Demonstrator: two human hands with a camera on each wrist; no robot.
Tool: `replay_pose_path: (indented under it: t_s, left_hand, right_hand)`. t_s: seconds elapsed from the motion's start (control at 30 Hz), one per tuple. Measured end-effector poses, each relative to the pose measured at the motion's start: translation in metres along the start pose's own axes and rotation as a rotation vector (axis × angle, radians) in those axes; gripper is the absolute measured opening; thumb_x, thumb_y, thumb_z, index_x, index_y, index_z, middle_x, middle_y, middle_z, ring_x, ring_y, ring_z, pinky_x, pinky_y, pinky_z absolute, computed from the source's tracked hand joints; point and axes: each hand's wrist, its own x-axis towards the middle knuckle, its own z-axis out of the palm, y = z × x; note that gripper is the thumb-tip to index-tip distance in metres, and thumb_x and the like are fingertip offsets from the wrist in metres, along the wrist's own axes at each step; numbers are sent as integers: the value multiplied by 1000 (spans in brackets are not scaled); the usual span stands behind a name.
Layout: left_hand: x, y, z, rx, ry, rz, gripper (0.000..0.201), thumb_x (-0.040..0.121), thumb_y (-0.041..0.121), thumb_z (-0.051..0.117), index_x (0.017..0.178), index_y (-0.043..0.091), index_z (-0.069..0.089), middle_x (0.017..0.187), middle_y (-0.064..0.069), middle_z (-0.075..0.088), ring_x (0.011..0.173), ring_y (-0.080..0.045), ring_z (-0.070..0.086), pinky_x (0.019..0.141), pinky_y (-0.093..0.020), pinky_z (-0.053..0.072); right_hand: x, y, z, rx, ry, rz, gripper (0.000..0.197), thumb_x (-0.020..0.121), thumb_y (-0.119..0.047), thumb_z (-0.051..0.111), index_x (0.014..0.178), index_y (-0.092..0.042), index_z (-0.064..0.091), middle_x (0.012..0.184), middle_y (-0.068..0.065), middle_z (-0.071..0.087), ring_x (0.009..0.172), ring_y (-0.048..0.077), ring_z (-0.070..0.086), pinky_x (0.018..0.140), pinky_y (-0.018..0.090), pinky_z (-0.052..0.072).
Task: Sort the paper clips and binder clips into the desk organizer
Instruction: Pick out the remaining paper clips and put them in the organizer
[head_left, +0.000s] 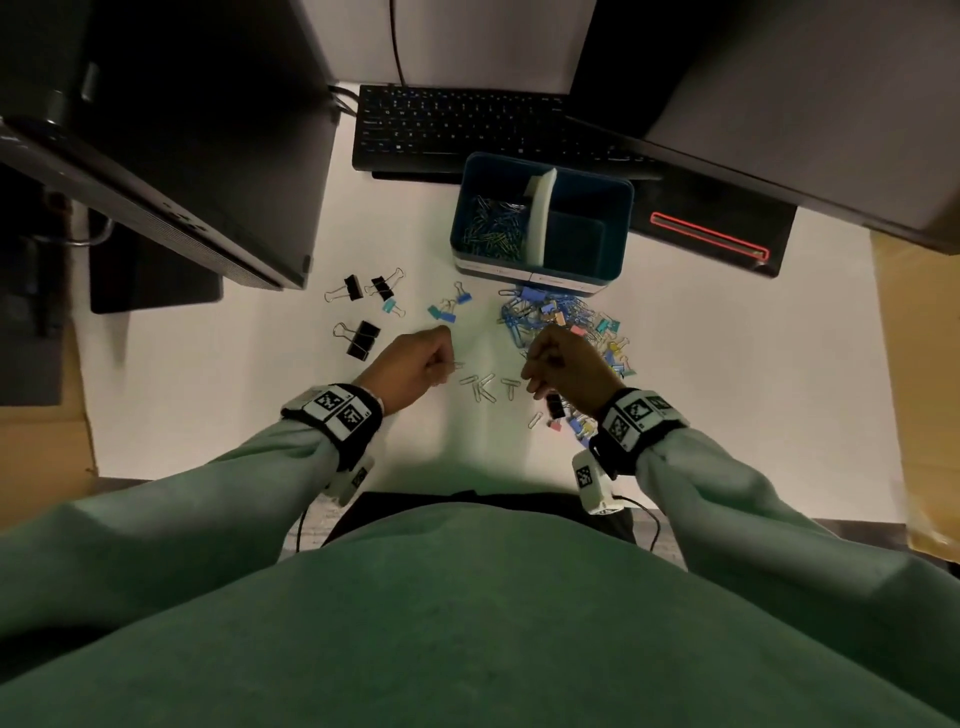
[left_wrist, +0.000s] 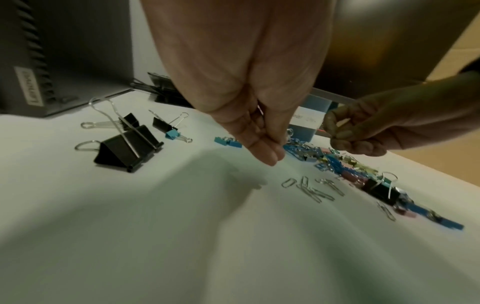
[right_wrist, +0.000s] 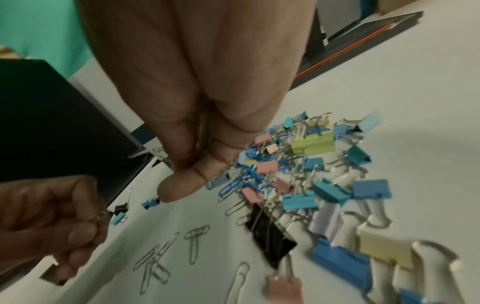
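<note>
A blue desk organizer (head_left: 621, 208) stands mid-desk. Its left compartment holds several paper clips (head_left: 493, 228); the right one looks bare. In front of it lies a mixed pile of coloured binder clips and blue paper clips (head_left: 566, 322). Several silver paper clips (head_left: 485, 387) lie between my hands. My left hand (head_left: 441, 364) hovers left of them and pinches a silver paper clip (head_left: 460, 365) at its fingertips. My right hand (head_left: 535, 371) is curled just above the pile's near edge; thin metal clips (right_wrist: 206, 144) show between its fingers.
Three black binder clips (head_left: 361, 338) and small blue ones (head_left: 447, 309) lie at the left. A keyboard (head_left: 457, 124) sits behind the organizer. A dark computer case (head_left: 208, 156) stands at left, a dark stand with a red line (head_left: 711, 239) at right.
</note>
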Motion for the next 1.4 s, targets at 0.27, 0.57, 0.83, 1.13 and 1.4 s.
replay_pose_path:
  t_s: [0.27,0.57,0.83,1.13,1.4]
  left_hand:
    - [6,-5,19,98,22,-3,11,89,4,56,93,11,63,92,-3,65,82,-20,63,71,-19,47]
    - [14,20,52,457,-17,7,38,88,24,65,116,2,51,114,-16,53,103,-29,53,83,-34,42]
    - [19,27,51,423,-13,-51,16,94,17,53,104,4,56,102,-15,55,90,-31,56,77,-33,42]
    - [18,35,13,100,8,-94,4,83,10,69,86,8,68,86,-5,70,80,-17,63,77,-23,52]
    - [70,91,-84,-62,407,-23,7,82,9,68,88,10,71,83,-1,70,71,-8,62,70,-19,52]
  right_hand:
    - [1,10,16,-661,99,-38,12,97,-8,43,98,-6,55,84,8,64,74,28,65,60,33,53]
    - [3,7,56,-1000,101,-114,34,87,-19,66,113,-3,52,113,14,56,96,31,63,73,39,55]
    - [5,0,55,-1025,20,-124,16,91,-1,49,106,-2,55,105,16,58,94,33,62,71,35,46]
    - [6,-24,10,-402,61,-33,6,90,-13,62,90,-9,67,80,-1,69,66,4,67,73,23,59]
    - [56,-134,-21,-233,455,-296,9,89,-8,61,87,-8,69,75,2,70,66,13,68,69,24,58]
